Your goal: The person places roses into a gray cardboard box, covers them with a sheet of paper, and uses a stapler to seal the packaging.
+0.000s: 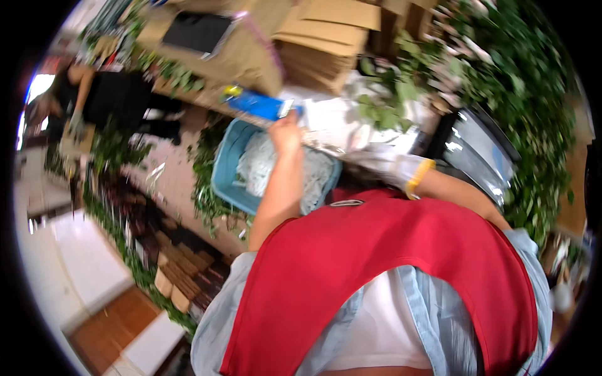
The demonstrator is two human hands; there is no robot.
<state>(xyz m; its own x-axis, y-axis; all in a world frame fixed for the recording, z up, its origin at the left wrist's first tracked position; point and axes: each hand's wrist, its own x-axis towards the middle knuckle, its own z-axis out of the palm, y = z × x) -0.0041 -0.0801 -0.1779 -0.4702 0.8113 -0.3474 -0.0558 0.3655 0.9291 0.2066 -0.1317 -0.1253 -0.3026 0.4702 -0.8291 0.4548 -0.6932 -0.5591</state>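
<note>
My bare left hand (286, 134) reaches over the far rim of a light-blue plastic bin (227, 182). Its fingers look curled in by a small pale, shiny piece (286, 108) at the end of a flat bright-blue object (254, 104); what they grip is too blurred to name. White, shredded-looking material (257, 164) lies in the bin. My right hand (376, 164), in a whitish glove with a yellow cuff, is stretched leftward beside the bin's right end. Motion smears its fingers, so any hold there is unclear.
Stacked brown cardboard (320, 47) and a dark flat panel (197, 32) lie on the far table. Leafy stems (508, 69) crowd the right, near a clear-and-black plastic item (480, 150). A person in black (116, 97) stands at far left, above cut leaves and dark stacks (194, 269).
</note>
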